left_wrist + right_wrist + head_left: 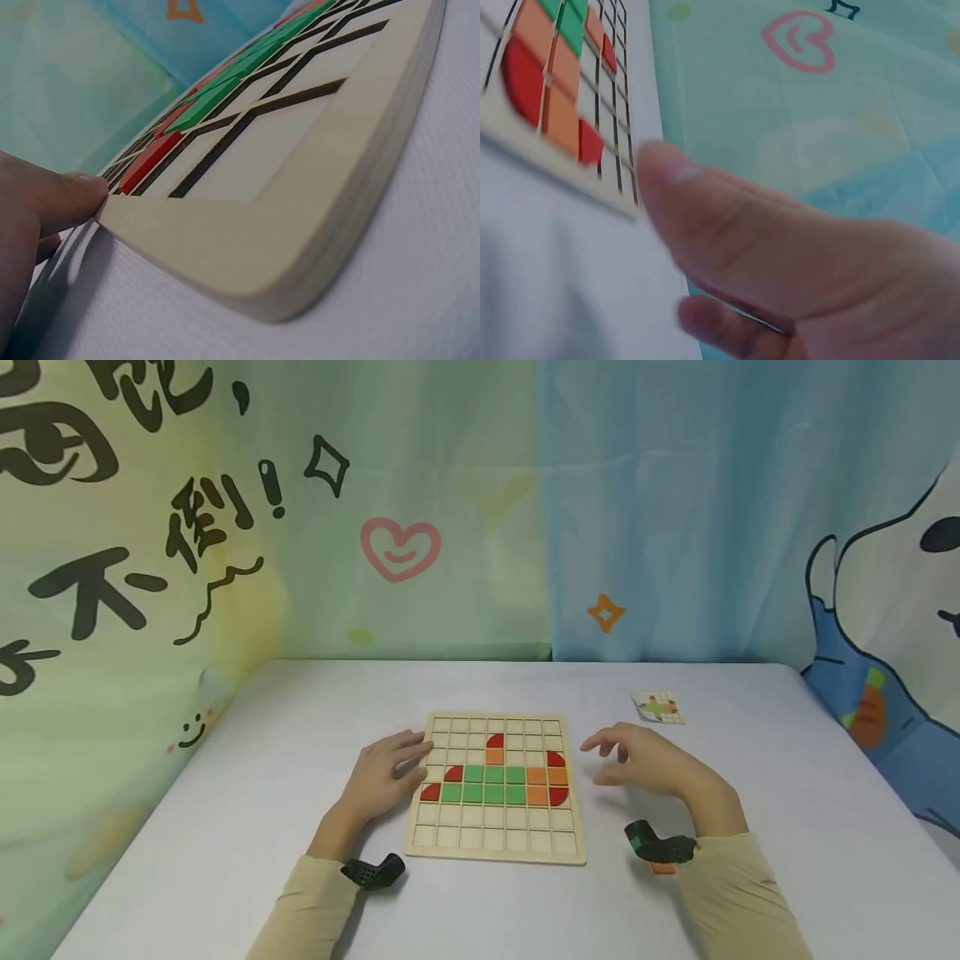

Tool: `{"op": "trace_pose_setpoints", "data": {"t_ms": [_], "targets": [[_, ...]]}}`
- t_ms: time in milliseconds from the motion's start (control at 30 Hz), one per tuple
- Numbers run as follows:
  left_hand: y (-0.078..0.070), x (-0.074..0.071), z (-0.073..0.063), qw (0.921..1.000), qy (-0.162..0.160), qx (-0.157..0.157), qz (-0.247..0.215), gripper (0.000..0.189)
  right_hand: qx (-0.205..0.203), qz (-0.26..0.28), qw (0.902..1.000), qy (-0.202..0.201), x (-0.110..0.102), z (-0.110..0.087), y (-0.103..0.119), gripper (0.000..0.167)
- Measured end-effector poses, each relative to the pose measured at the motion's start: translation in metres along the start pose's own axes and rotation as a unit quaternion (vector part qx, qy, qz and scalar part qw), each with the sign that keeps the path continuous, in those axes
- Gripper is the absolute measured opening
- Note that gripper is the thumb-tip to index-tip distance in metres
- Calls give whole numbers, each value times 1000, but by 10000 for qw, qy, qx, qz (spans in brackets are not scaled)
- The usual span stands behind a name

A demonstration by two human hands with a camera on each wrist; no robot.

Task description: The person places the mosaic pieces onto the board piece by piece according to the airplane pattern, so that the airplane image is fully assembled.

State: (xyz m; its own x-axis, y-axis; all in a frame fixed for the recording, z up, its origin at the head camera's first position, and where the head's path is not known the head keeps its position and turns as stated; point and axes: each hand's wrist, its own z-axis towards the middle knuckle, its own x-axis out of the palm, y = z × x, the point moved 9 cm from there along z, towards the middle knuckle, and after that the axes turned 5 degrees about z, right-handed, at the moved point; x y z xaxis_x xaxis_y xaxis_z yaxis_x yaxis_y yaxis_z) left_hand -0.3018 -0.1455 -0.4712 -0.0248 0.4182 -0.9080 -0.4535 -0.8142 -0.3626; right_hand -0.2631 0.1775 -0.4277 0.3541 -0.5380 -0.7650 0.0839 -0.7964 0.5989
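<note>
A square wooden grid board (491, 851) lies flat on the table. Green square tiles (493, 794) fill much of its middle rows, with orange square tiles (536, 795) toward the right. Red quarter-round tiles (431, 792) sit at the outer ends and the top of the pattern. My left hand (384, 777) rests at the board's left edge, thumb and fingertips touching the frame (217, 247). Off the board's right side, my right hand (652, 760) hovers over the table with loosely bent fingers and holds nothing. Its thumb (705, 202) shows large in the right wrist view.
A small printed pattern card (658, 707), one corner lifted, lies at the back right of the white table (337, 693). An orange piece (663, 867) is partly hidden beneath the right wrist's camera. A printed curtain (480, 485) hangs behind the table.
</note>
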Motion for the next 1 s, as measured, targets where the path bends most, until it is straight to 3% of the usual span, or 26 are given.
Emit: {"op": "trace_pose_setpoints", "data": {"t_ms": [200,533,600,767,1000], "targets": [[1,0,0,10000,-38,31,56,44,195,220,9977,609,11,-23,-24,28],[1,1,0,10000,8,2,-15,44,520,-55,9934,1023,19,-50,-55,44],[0,0,0,10000,-9,26,4,44,503,-53,9934,1027,21,-51,-58,48],[0,-1,0,10000,-59,53,0,44,20,-314,9964,784,22,-51,-58,52],[0,1,0,10000,-31,38,19,44,-23,-455,9981,425,21,-39,-56,38]]}}
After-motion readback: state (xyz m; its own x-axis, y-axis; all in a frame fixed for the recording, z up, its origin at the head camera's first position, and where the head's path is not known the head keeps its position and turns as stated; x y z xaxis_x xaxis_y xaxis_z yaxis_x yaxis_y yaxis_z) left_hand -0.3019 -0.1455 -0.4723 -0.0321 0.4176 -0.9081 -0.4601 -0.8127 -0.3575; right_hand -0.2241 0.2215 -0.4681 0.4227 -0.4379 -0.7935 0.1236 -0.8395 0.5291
